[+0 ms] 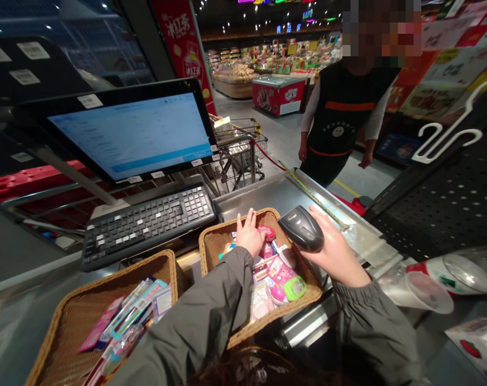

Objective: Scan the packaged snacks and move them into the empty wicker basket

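My right hand (334,252) grips a black handheld barcode scanner (301,228) just above the right rim of a wicker basket (211,241). My left hand (249,234) reaches into that basket with fingers stretched forward, resting on small pink packaged items (277,271). A red packet (266,232) lies right by its fingertips. Whether the fingers hold anything is hidden beneath the hand.
A second wicker basket (74,316) with packaged goods sits at lower left. A keyboard (147,222) and a tilted screen (134,134) stand behind. A person in a dark apron (343,118) stands beyond the steel counter (267,195). Shopping carts (241,145) are behind; a plastic cup (424,292) lies right.
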`<action>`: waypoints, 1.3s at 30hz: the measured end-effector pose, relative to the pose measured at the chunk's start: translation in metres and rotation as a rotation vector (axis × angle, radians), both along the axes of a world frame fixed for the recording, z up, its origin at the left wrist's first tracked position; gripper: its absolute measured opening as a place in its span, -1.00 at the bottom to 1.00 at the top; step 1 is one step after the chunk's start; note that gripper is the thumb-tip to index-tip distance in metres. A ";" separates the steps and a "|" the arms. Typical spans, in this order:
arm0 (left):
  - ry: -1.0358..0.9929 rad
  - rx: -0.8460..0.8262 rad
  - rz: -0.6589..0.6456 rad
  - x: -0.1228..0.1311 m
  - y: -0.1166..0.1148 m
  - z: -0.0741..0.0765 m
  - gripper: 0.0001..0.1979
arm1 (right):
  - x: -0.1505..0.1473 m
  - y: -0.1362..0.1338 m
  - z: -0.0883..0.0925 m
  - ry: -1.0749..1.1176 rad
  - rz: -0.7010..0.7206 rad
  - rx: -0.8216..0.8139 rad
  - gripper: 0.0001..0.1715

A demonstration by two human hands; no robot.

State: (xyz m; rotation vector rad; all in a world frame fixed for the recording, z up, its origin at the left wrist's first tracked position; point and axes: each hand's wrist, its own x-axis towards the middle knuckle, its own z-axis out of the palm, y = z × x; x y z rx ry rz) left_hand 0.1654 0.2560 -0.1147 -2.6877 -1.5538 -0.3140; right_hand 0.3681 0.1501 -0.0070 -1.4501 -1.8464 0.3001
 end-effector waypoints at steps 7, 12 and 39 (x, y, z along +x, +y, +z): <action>0.049 -0.014 0.110 0.019 0.000 -0.009 -0.59 | 0.005 0.002 -0.007 -0.008 0.034 -0.046 -0.32; 0.008 -0.006 0.145 0.023 -0.003 -0.008 -0.62 | 0.008 0.001 -0.010 0.008 0.059 -0.031 -0.35; -0.115 -0.066 0.354 0.036 -0.017 -0.012 -0.63 | 0.010 0.001 -0.015 -0.005 0.113 0.053 -0.33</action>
